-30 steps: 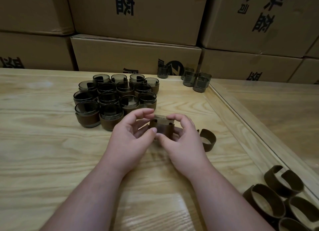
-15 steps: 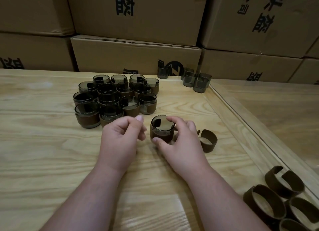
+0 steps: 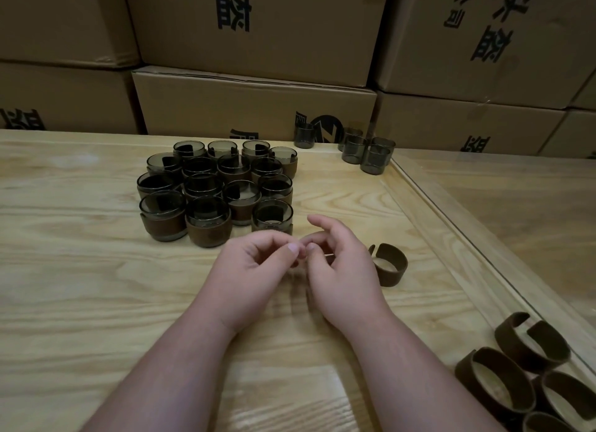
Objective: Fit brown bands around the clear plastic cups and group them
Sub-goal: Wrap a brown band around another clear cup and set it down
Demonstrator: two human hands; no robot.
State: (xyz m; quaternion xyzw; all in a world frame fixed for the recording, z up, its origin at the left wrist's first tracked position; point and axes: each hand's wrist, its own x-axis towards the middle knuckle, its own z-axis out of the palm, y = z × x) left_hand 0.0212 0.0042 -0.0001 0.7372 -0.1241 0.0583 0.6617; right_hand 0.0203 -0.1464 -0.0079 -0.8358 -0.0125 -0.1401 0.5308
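Note:
Several clear cups wearing brown bands [image 3: 213, 186] stand packed together on the wooden table [image 3: 80, 270]. The nearest right one, a banded cup [image 3: 272, 215], stands at the group's front edge, just beyond my fingertips. My left hand [image 3: 254, 270] and my right hand [image 3: 342, 270] hover close together in front of it, fingers loosely curled, thumbs nearly touching, holding nothing that I can make out. One loose brown band [image 3: 388, 264] lies just right of my right hand. Several bare clear cups [image 3: 367, 154] wait at the table's far edge.
A heap of loose brown bands [image 3: 516, 377] lies at the lower right by the table's raised wooden edge [image 3: 429, 238]. Stacked cardboard boxes [image 3: 254, 106] wall off the back. A lone bare cup [image 3: 303, 135] stands against them.
The banded cup went from between both hands to my right hand alone, then into the group's front right. Both hands let go and drew back together.

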